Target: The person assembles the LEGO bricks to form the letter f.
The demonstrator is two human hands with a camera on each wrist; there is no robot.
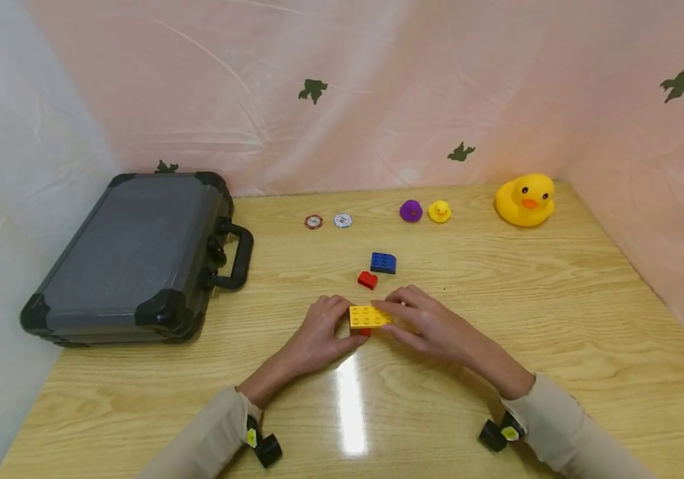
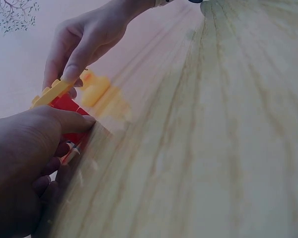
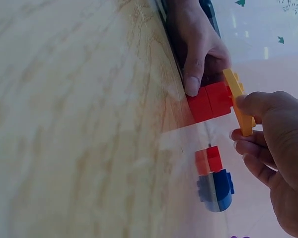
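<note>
My left hand (image 1: 321, 336) grips a stack of two red toy bricks (image 3: 208, 101) standing on the table, its thumb against their near side. Over the stack lies a yellow building brick (image 1: 364, 318) with two rows of studs. Thumb and fingers of my right hand (image 1: 426, 322) pinch the yellow brick at its right end. The right wrist view shows this brick slightly tilted against the red studs. From above, the yellow brick hides most of the red stack. Just beyond the hands sit a small red brick (image 1: 368, 280) and a blue brick with a rounded end (image 1: 383, 263).
A grey hard case (image 1: 126, 246) lies at the left, its black handle (image 1: 243, 259) facing inward. Along the back are a red chip (image 1: 313, 221), a white chip (image 1: 342, 220), a purple duck (image 1: 410, 211), a small yellow duck (image 1: 439, 211) and a large yellow duck (image 1: 525, 201).
</note>
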